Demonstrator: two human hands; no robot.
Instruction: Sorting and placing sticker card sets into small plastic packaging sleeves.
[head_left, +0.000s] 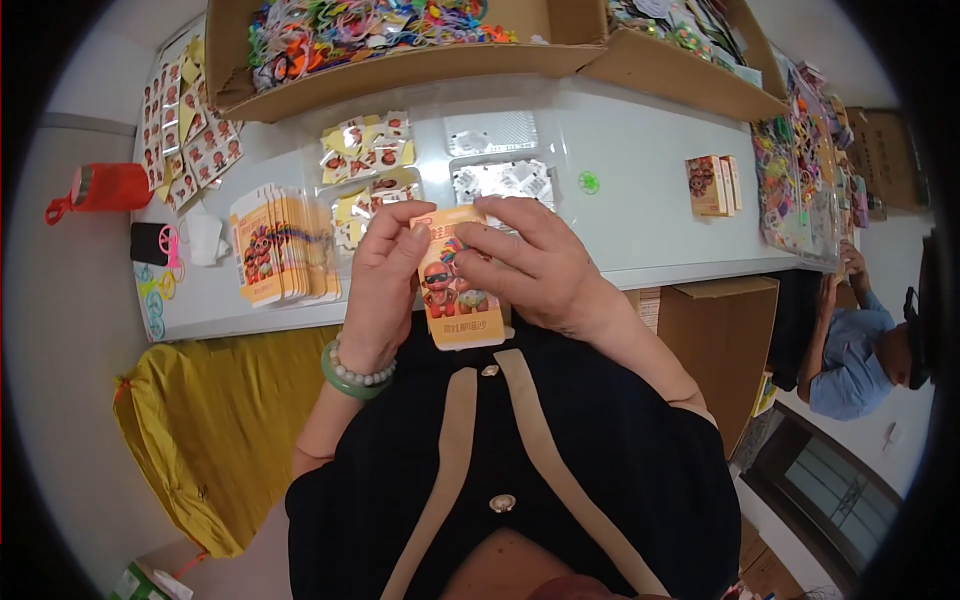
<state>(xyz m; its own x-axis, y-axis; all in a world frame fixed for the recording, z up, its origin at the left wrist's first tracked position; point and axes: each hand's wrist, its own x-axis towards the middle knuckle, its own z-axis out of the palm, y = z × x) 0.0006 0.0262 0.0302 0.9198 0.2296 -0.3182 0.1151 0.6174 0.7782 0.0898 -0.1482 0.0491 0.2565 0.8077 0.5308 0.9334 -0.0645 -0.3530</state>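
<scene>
White smooth tabletop (640, 230) stretches beyond both hands in the head view, with an open brown cardboard box (420, 72) of multicoloured trinkets at its far side. Directly between the hands is an orange-and-cream flat printed carton (467, 328): the left hand (382, 268) grips its left edge, thumb on the front, while the right hand (548, 265) lies with bent fingers over its upper right face. Left of the left hand stands a row of matching orange cartons (268, 255); farther left lies a red object with a loop (115, 188). Beyond the right hand sits a small green plastic trinket (589, 182), and farther right, several small orange-and-cream boxes (708, 187).
</scene>
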